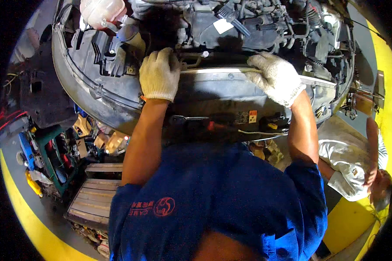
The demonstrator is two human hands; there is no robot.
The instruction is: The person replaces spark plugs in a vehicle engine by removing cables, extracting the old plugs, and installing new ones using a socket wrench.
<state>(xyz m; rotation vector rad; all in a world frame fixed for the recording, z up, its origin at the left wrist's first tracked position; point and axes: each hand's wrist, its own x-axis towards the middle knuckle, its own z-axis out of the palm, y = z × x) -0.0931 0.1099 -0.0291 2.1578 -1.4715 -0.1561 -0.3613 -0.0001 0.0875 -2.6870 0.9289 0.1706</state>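
Note:
Both hands wear whitish knitted gloves at the front of a car's open engine bay. My left hand (160, 75) curls over the left end of a long, silver-edged strip (215, 70); its fingertips drop out of sight behind the edge. Farther right, my right hand (276, 78) closes around the same strip, thumb on the near side. Below the strip lies the dark front panel (204, 89), with a small orange-and-white label (252, 116) low on it. Between the gloves, just behind the strip, runs a dark pipe with a pale end (205, 54).
A whitish coolant tank (103, 12) stands at the far left of the bay; the engine (231, 32) is beyond the hands. At left, a green-edged tool cart (52, 152) stands near a slatted wooden box (96, 195). A person in a light shirt (346, 163) is at right.

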